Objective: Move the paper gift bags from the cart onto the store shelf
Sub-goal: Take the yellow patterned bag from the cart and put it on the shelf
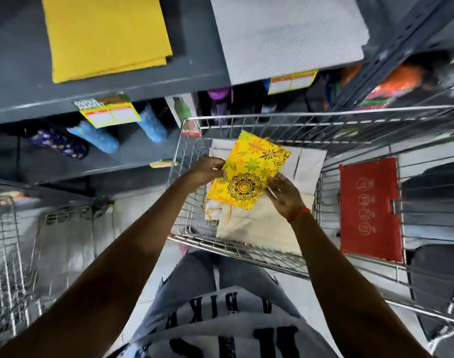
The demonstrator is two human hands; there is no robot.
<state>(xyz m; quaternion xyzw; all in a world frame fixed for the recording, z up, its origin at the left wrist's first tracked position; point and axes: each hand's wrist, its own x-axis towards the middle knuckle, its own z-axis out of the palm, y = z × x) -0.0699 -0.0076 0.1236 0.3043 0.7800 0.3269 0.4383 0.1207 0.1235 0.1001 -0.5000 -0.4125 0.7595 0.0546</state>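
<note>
A flat yellow paper gift bag (249,169) with orange flowers and a dark mandala print is held over the wire cart (246,250). My left hand (207,169) pinches its left edge. My right hand (285,193), with a red thread on the wrist, grips its lower right edge. Under it in the cart lie cream and white paper bags (262,228), flat, one with thin yellow cord handles. The grey store shelf (194,45) is ahead, above the cart.
On the shelf lie a yellow stack (104,34) and a white textured stack (288,32), with price tags on its front edge. Blue and purple bottles sit on the lower shelf. A red child-seat flap (370,208) is at the cart's right. Another wire cart (8,267) stands left.
</note>
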